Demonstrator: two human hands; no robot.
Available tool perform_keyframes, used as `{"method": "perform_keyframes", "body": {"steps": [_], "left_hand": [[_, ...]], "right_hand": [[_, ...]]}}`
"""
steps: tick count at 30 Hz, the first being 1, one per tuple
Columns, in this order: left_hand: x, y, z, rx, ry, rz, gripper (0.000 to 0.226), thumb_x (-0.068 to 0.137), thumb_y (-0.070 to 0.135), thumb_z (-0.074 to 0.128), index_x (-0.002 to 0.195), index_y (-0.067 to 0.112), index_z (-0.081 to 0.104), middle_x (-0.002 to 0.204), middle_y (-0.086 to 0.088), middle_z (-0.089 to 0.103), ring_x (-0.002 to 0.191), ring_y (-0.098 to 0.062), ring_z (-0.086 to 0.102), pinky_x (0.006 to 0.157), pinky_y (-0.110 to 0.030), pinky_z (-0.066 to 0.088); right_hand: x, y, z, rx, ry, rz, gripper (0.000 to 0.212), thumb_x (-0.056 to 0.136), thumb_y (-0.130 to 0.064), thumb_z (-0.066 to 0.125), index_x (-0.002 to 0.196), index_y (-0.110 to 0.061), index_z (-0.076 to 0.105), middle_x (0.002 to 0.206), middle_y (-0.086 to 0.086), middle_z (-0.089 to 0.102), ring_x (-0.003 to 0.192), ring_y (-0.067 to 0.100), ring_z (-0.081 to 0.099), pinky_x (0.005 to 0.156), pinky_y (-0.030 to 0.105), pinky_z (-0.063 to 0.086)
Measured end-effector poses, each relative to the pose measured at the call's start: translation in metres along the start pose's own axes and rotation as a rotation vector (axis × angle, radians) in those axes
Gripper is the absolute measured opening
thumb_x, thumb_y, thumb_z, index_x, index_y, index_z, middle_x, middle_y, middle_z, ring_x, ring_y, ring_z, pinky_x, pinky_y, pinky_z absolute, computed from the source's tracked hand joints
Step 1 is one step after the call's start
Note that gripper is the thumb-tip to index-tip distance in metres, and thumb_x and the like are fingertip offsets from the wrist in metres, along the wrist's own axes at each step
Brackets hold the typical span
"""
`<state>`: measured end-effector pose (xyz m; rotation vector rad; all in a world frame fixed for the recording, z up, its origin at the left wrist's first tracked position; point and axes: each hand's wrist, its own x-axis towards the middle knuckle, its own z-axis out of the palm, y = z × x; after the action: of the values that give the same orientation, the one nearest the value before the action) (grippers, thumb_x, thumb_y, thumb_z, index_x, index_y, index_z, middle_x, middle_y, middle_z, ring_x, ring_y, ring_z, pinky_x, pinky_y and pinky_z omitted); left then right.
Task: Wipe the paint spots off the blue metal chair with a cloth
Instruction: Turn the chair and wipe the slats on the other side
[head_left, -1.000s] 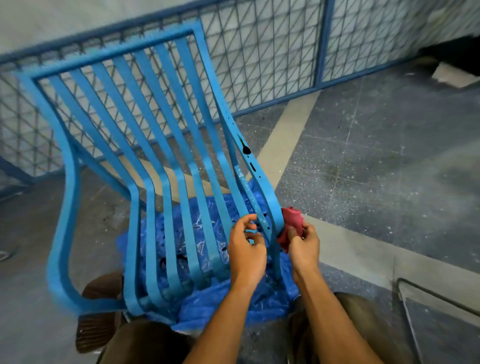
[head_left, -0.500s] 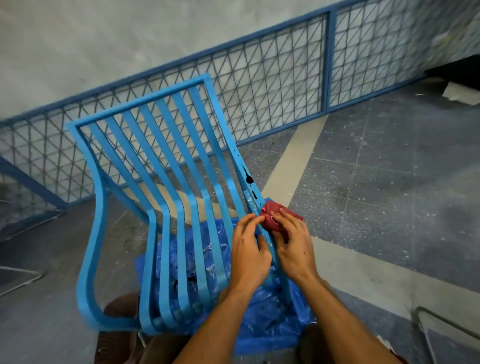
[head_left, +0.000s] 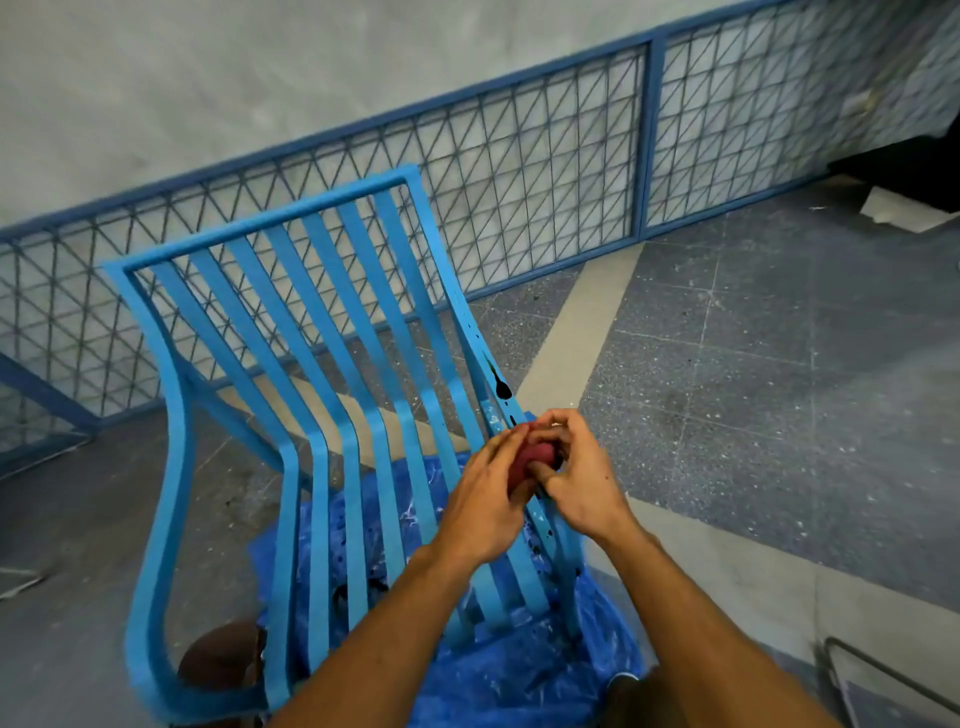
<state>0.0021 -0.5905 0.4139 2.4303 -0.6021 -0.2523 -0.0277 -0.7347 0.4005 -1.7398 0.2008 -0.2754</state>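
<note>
Centre frame, I have both hands bunched around the red cloth (head_left: 532, 460) at the right edge rail of the blue slatted metal chair (head_left: 332, 415). My left hand (head_left: 485, 506) and right hand (head_left: 584, 478) curl closed on it. Black paint spots (head_left: 501, 388) sit just above.
</note>
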Motion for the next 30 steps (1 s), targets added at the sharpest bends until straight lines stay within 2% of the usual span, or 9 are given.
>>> {"method": "perform_keyframes", "body": {"steps": [2,4,8,10,13,16,21,27,30], "left_hand": [[0.005,-0.002,0.001,0.023,0.03,0.015,0.059,0.101,0.04,0.052,0.155,0.039,0.028,0.157,0.009,0.032,0.142,-0.016,0.032,0.114,-0.039,0.036],[0.01,-0.002,0.004,0.074,0.06,0.041,0.055,0.101,0.043,0.05,0.153,0.036,0.033,0.152,0.007,0.035,0.139,-0.018,0.035,0.113,-0.035,0.036],[0.018,-0.005,0.004,0.185,0.145,0.097,0.045,0.098,0.043,0.05,0.142,0.034,0.046,0.142,0.005,0.043,0.133,-0.02,0.04,0.112,-0.041,0.036],[0.017,-0.007,0.004,0.196,0.135,0.153,0.042,0.098,0.042,0.05,0.139,0.034,0.048,0.139,0.005,0.044,0.13,-0.019,0.043,0.11,-0.039,0.039],[0.022,-0.015,-0.001,0.15,0.099,0.176,0.04,0.099,0.04,0.05,0.139,0.034,0.047,0.14,0.008,0.04,0.127,-0.016,0.046,0.102,-0.037,0.047],[0.037,-0.02,-0.009,0.09,0.136,0.091,0.04,0.1,0.037,0.052,0.139,0.032,0.049,0.145,0.009,0.037,0.125,-0.017,0.049,0.103,-0.04,0.048],[0.03,-0.016,-0.003,0.199,0.074,0.272,0.042,0.1,0.027,0.051,0.142,0.022,0.051,0.145,0.009,0.046,0.123,-0.016,0.043,0.109,-0.032,0.039],[0.061,-0.023,-0.013,0.139,0.087,0.131,0.038,0.101,0.027,0.049,0.139,0.028,0.052,0.145,0.012,0.047,0.123,-0.017,0.041,0.109,-0.037,0.037],[0.061,-0.019,-0.013,0.097,0.126,0.119,0.036,0.099,0.02,0.054,0.134,0.026,0.058,0.14,0.011,0.05,0.122,-0.017,0.044,0.11,-0.035,0.038]], "right_hand": [[0.007,-0.001,-0.001,0.16,0.039,0.056,0.052,0.076,0.015,0.057,0.114,-0.019,0.051,0.101,0.005,0.073,0.099,0.012,0.069,0.092,0.031,0.054],[0.009,-0.004,0.002,0.313,0.193,0.129,0.042,0.084,0.018,0.052,0.115,-0.009,0.052,0.097,0.01,0.072,0.09,0.005,0.069,0.086,0.024,0.054],[0.026,0.014,0.018,0.429,0.541,0.317,0.012,0.101,-0.016,0.049,0.101,-0.025,0.057,0.094,0.007,0.07,0.098,0.026,0.068,0.094,0.043,0.053],[0.035,0.016,0.024,0.487,0.62,0.392,0.015,0.103,-0.026,0.045,0.096,-0.026,0.057,0.091,0.008,0.068,0.092,0.026,0.065,0.09,0.043,0.053],[0.045,0.014,0.031,0.55,0.64,0.409,0.027,0.106,-0.035,0.037,0.096,-0.021,0.058,0.088,0.009,0.065,0.088,0.023,0.063,0.078,0.034,0.051],[0.057,0.013,0.033,0.576,0.66,0.391,0.039,0.106,-0.044,0.031,0.097,-0.017,0.059,0.084,0.008,0.064,0.086,0.024,0.063,0.084,0.044,0.053],[0.065,0.006,0.036,0.561,0.696,0.365,0.046,0.106,-0.049,0.027,0.091,-0.018,0.058,0.08,0.008,0.064,0.079,0.02,0.063,0.085,0.04,0.051],[0.058,0.018,0.039,0.476,0.701,0.348,0.053,0.1,-0.062,0.024,0.096,-0.023,0.06,0.087,0.009,0.067,0.092,0.029,0.069,0.087,0.047,0.057],[0.056,0.017,0.037,0.483,0.717,0.355,0.052,0.102,-0.06,0.024,0.095,-0.022,0.06,0.086,0.01,0.066,0.092,0.03,0.069,0.087,0.047,0.057]]}}
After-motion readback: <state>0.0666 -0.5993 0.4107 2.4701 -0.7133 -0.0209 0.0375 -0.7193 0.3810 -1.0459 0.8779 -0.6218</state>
